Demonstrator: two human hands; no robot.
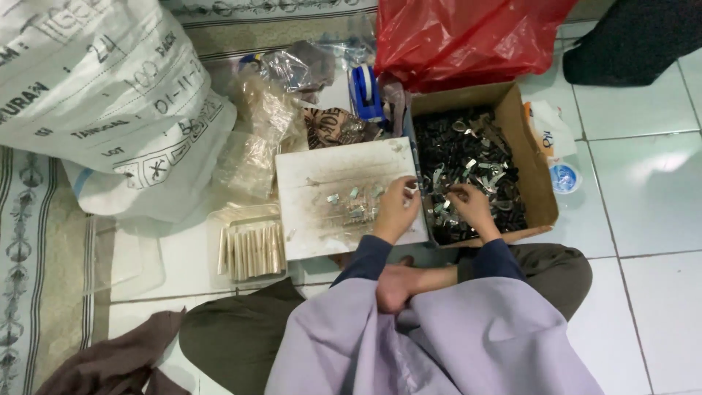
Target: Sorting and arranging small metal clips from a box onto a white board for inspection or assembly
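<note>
Here, on pale floor tiles (651, 190) (patterned mat at the edge), the left hand (395, 208) pinches a small metal piece over a stained white board (322, 183), while the right hand (472, 208) digs, fingers curled, into a brown cardboard box (530, 168) of dark metal clips; its hold is unclear.

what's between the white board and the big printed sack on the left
In the head view, a heap of crumpled clear plastic bags lies between the white board and the big sack; floor tile shows lower down.

A home floor used for piecework: white floor tiles (651, 183) on the right, a patterned mat (29, 241) along the left edge, a large printed sack (102, 88) upper left, and a cardboard box (537, 183) of small parts at centre right.
</note>
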